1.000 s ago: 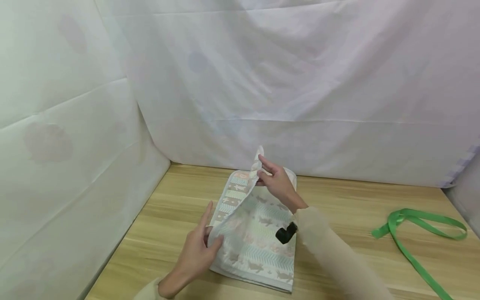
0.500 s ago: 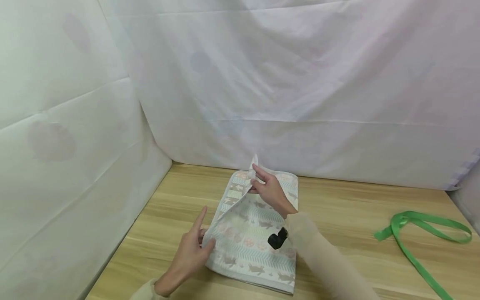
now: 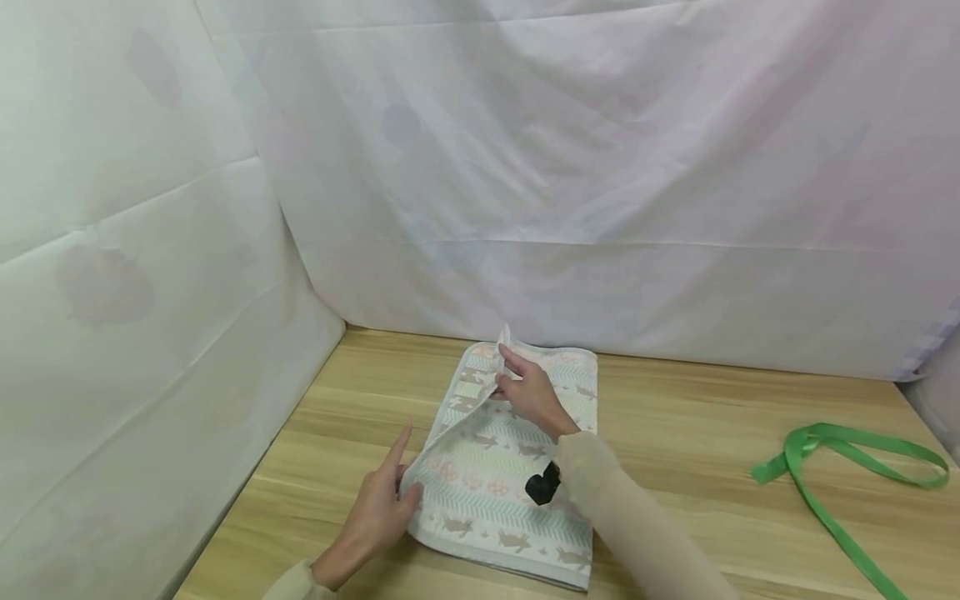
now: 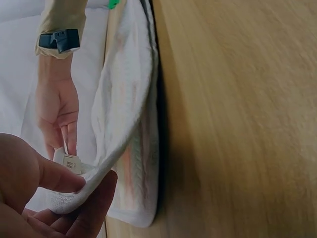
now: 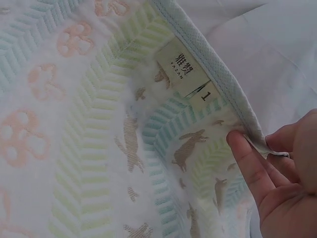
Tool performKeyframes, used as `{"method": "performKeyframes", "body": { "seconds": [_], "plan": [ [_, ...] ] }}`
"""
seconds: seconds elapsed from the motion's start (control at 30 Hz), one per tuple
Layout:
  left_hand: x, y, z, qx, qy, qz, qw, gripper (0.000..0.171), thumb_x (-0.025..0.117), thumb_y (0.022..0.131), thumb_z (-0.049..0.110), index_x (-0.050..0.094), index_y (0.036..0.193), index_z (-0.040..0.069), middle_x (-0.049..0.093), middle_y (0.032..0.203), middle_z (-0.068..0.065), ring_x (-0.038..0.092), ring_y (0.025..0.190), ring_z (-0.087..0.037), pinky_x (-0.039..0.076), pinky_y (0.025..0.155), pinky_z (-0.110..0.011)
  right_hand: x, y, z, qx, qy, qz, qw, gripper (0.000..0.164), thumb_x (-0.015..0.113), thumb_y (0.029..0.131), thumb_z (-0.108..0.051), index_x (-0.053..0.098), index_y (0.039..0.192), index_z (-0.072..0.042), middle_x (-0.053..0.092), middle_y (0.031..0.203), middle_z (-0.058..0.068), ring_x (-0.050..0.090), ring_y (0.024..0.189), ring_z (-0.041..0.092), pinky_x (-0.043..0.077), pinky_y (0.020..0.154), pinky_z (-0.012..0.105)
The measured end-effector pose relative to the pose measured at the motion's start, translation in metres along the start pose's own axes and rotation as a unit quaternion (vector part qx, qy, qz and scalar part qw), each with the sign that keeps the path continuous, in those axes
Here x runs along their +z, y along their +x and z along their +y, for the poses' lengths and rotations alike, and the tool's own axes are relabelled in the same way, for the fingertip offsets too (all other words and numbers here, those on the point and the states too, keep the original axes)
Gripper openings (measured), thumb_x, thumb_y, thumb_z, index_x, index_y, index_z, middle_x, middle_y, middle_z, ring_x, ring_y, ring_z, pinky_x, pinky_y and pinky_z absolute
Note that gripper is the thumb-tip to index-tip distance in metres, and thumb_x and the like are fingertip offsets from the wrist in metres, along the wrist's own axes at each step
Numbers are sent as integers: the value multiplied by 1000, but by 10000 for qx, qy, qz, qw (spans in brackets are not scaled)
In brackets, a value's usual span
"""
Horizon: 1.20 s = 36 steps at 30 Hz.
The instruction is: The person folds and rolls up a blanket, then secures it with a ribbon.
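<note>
A white towel (image 3: 480, 450) with pastel stripes, brown animal figures and pink mushrooms lies folded on the wooden table. Its upper layer is lifted along the left side. My left hand (image 3: 378, 504) pinches the near-left part of that edge between thumb and fingers, index finger pointing away in the head view. Farther back, my right hand (image 3: 528, 392) pinches the same edge near its raised far corner. Up close in the right wrist view, thumb and fingers (image 5: 252, 171) grip the hem, beside a sewn-in label (image 5: 190, 74). The lower layer rests on the table beneath.
A loose green ribbon (image 3: 797, 450) lies looped on the right side of the table (image 3: 675, 400). White cloth (image 3: 525, 183) hangs behind the table and along its left side. A black device (image 3: 542, 485) sits on my right wrist.
My right hand has come lower and to the left, bringing the raised corner down with it. My left hand has shifted slightly left with its part of the towel edge.
</note>
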<state>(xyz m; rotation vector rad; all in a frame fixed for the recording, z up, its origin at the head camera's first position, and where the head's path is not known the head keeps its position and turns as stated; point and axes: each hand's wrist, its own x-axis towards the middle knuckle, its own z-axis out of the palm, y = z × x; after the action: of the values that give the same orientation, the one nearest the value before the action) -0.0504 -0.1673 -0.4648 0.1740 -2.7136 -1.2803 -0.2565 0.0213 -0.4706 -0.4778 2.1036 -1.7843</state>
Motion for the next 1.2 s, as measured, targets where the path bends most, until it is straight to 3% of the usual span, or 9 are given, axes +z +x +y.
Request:
{"method": "performKeyframes", "body": {
  "seconds": [0.07,0.2,0.27,0.37,0.5,0.6,0.73,1.0,1.2],
  "plan": [
    [1,0,-3,-14,70,-25,10000,84,61,86,-10,21,158,8,72,93,-11,50,54,-6,46,51,-23,2,0,0,29,-72,-27,10000,61,53,101,-10,31,156,-26,31,159,17,73,93,26,34,41,21],
    [1,0,-7,-43,134,-56,9999,84,61,86,-10,20,158,9,71,89,-9,48,52,-7,45,49,-23,5,0,-1,11,-145,-44,9999,62,53,100,-9,30,156,-23,32,158,18,73,92,25,34,41,21],
    [2,0,-8,-51,129,-70,9999,84,61,86,-10,20,158,8,71,89,-9,48,52,-7,44,49,-23,6,0,-2,-18,-145,-42,9999,62,53,100,-8,31,156,-23,32,158,18,73,92,26,41,47,22],
    [2,1,-11,-63,164,-82,9998,84,61,86,-10,20,157,7,71,92,-11,49,53,-7,45,49,-23,6,-2,-4,-56,-64,-186,9998,64,54,99,-8,31,156,-26,31,159,15,72,96,27,55,68,28],
    [3,2,-16,-137,229,-60,9996,84,63,85,-10,22,156,6,71,101,-17,56,60,-9,48,55,-23,4,-6,-6,-221,-54,-719,9971,68,55,100,-8,26,157,-30,30,161,8,69,105,30,53,95,40],
    [1,3,-19,-203,264,-90,9994,84,65,85,-8,22,156,4,69,110,-25,66,75,-16,54,64,-27,1,-9,-5,-377,-298,-1208,9915,67,54,102,-12,23,158,-31,31,161,6,68,109,29,50,100,44],
    [-1,4,-21,-329,285,-139,9990,85,67,84,-6,21,155,1,65,116,-30,69,90,-25,57,73,-34,-5,-16,-6,-532,-774,-1766,9798,60,55,102,-18,29,156,-27,35,159,8,69,107,24,46,104,47],
    [1,7,-21,-473,883,49,9950,82,72,82,2,30,153,4,65,117,-21,66,95,-25,56,79,-40,-20,-33,-4,-776,-1582,-2335,9563,53,58,100,-23,43,151,-16,44,153,10,67,109,17,48,101,45],
    [4,7,-16,-198,1573,137,9873,66,74,83,10,47,144,3,59,130,-19,60,113,-34,50,93,-51,-32,-50,-2,-906,-2116,-2416,9427,46,58,100,-23,52,144,-10,54,144,9,62,111,21,55,85,35]
  ]
}}
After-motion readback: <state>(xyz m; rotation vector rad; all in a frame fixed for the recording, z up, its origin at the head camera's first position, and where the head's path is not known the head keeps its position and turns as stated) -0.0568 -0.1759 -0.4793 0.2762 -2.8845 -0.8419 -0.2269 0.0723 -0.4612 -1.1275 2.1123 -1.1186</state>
